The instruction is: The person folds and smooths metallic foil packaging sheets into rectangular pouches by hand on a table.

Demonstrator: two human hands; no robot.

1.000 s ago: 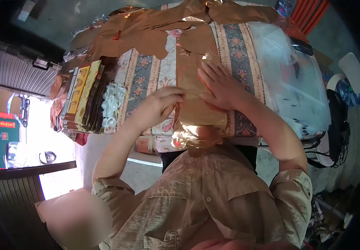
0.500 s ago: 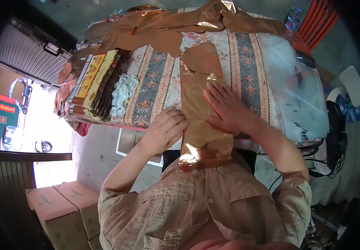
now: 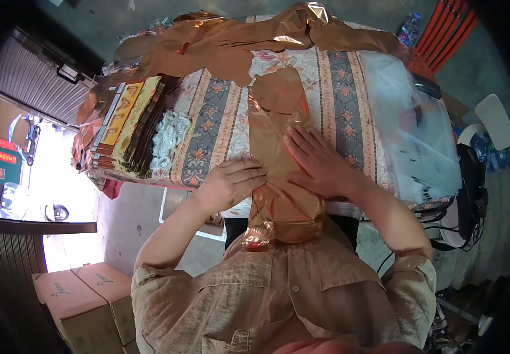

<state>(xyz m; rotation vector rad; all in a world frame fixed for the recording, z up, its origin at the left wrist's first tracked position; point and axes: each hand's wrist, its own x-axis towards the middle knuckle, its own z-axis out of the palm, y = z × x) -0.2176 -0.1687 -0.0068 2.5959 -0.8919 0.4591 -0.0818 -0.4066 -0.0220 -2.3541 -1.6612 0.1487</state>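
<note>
A long copper-coloured foil bag (image 3: 275,141) lies lengthwise in front of me on the patterned tablecloth. Its lower end hangs over the table's edge toward my shirt and looks crumpled and shiny. My right hand (image 3: 314,159) rests flat on the bag's right side, fingers stretched out, palm down. At the bag's left edge lies my left hand (image 3: 234,184), its fingers side by side and their tips touching the foil. The left thumb is partly hidden. Neither hand lifts anything.
More copper foil sheets (image 3: 219,44) spread across the table's far side. Left are stacked printed packets (image 3: 128,121) and white ribbon-like bundles (image 3: 171,138). Clear plastic bags (image 3: 408,135) cover the right end. Cartons (image 3: 84,295) stand on the floor, left; an orange-red chair (image 3: 446,35) is far right.
My left hand's fingertips have moved onto the bag's left edge. The bag's lower part is more wrinkled and hangs lower. The right hand stays flat on the foil. The view has shifted slightly.
</note>
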